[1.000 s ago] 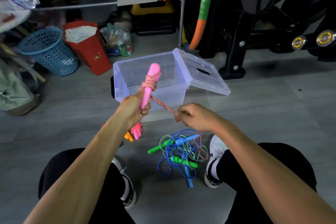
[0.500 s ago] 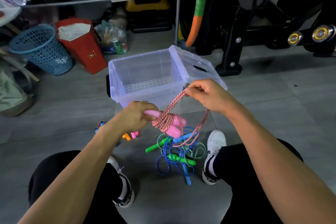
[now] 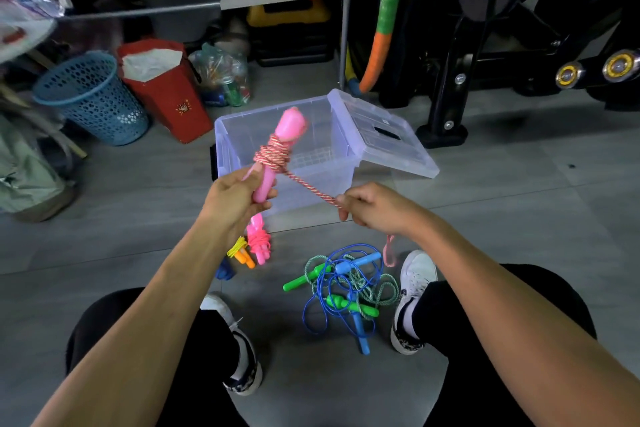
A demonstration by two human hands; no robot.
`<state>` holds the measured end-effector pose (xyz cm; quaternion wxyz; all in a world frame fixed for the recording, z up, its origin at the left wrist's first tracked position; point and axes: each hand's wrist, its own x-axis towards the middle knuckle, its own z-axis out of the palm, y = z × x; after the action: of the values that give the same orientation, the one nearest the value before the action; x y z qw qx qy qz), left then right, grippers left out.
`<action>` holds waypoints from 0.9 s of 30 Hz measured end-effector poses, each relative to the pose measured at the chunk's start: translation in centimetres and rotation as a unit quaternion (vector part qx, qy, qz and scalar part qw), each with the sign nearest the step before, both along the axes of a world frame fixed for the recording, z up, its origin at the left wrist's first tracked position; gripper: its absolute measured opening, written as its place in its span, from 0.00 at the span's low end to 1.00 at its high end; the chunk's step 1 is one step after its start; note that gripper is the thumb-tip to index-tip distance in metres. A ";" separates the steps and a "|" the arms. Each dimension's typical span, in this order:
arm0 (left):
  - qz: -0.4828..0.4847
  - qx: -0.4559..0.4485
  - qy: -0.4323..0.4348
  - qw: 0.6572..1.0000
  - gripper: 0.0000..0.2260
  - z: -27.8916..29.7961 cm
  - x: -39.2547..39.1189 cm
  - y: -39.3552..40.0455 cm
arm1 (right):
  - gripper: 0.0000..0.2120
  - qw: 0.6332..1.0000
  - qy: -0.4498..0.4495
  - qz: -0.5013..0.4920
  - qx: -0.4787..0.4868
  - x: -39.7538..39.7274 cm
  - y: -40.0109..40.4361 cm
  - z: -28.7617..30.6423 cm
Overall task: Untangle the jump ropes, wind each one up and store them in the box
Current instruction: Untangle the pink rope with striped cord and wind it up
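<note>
My left hand [image 3: 235,198] grips the pink handles [image 3: 277,149] of a jump rope, held upright in front of the clear plastic box [image 3: 242,135]. Red-and-white rope [image 3: 304,184] is wound round the handles and runs taut down to my right hand [image 3: 370,208], which pinches it; a short end hangs below that hand. On the floor between my feet lies a tangle of a blue rope [image 3: 356,263] and a green rope [image 3: 349,305]. Small wound pink and orange ropes [image 3: 256,246] lie by my left wrist.
The box's lid [image 3: 391,146] leans open on its right side. A blue basket [image 3: 90,97] and a red bag [image 3: 162,87] stand at the left. Black exercise equipment [image 3: 485,45] fills the back right. My white shoes [image 3: 415,274] flank the tangle.
The pink handles have swung from pointing down-right back to upright. My right hand dropped from above the handles to the lower right, pulling the rope taut; more turns sit on the handles.
</note>
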<state>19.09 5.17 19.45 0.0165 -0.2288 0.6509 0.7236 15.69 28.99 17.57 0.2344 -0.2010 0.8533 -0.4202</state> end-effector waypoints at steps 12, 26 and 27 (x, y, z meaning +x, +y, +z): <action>-0.360 -0.446 0.061 0.817 0.10 -2.1 0.8 -0.4 | 0.12 0.996 0.045 -0.053 -0.059 -0.6 1.6 1.9; -0.009 0.073 -0.020 0.997 0.08 -0.2 -0.2 0.0 | 0.17 1.000 0.002 -0.021 0.021 0.4 -0.2 0.5; -0.001 0.012 -0.037 0.999 0.08 -0.7 -0.2 0.0 | 0.15 0.999 0.011 0.001 0.049 0.7 -0.4 0.5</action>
<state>18.88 5.14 18.75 0.0440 -0.2550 0.6416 0.7221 16.41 28.54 18.12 0.2349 -0.1953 0.8751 -0.3754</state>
